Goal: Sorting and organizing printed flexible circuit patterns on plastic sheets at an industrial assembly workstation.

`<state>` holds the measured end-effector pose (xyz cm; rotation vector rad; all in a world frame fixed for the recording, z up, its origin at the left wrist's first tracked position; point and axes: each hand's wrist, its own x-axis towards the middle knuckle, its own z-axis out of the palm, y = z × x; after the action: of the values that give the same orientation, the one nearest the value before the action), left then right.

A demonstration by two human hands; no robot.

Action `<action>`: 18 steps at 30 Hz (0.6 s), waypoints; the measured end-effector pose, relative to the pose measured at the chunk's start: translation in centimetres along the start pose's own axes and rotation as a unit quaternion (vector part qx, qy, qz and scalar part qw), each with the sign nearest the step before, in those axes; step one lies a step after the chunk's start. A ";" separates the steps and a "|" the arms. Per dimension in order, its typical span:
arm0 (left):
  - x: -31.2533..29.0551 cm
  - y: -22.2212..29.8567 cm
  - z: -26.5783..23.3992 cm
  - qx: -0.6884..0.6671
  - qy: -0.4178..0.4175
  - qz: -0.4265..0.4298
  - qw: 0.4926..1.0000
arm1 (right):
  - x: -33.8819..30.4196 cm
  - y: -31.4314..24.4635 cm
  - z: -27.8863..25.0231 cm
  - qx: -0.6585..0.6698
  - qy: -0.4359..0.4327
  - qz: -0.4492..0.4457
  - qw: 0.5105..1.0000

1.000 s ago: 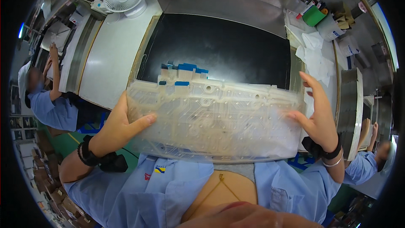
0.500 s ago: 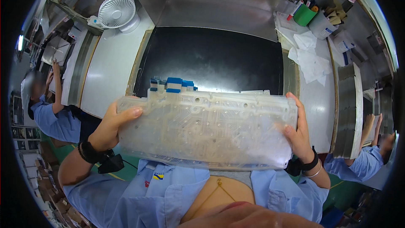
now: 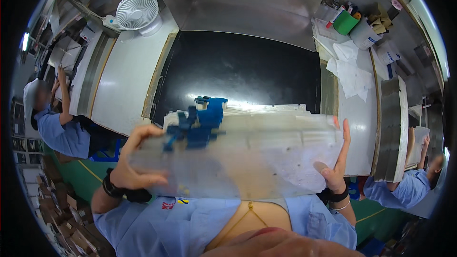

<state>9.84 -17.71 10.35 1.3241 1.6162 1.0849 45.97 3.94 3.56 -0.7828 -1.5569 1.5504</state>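
A stack of clear, milky plastic film sheets (image 3: 252, 162) printed with fine circuit traces is held up in front of my chest, smeared by motion. My left hand (image 3: 138, 162) grips its left end, thumb on the near face. At the right end, my right hand (image 3: 335, 176) clasps it with the thumb in front and fingers behind. Blue-ended connector tails (image 3: 204, 123) stick up and fold over toward the upper left of the stack. Beyond its top edge, more pale film sheets (image 3: 271, 108) show over the black work surface (image 3: 238, 71); whether they are separate is hidden.
A steel panel (image 3: 247, 4) rises behind the work surface. To the left stands a white fan (image 3: 138, 12); to the right are white cloths (image 3: 352, 69), a green cup of pens (image 3: 346, 22) and a layered grey stack (image 3: 391, 128). Co-workers sit on both sides.
The stack has tilted, its left end shifting, and the blue tails now spread over its face. My left hand has turned and moved inward; my right hand stays on the right end.
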 end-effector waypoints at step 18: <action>-1.7 -2.0 2.3 -0.103 0.118 0.076 0.985 | -3.0 -2.2 -2.7 -0.026 -0.024 0.045 0.998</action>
<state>11.62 -19.22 7.69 1.2317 1.5383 1.5079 50.01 2.63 5.27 -0.8595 -1.6231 1.6094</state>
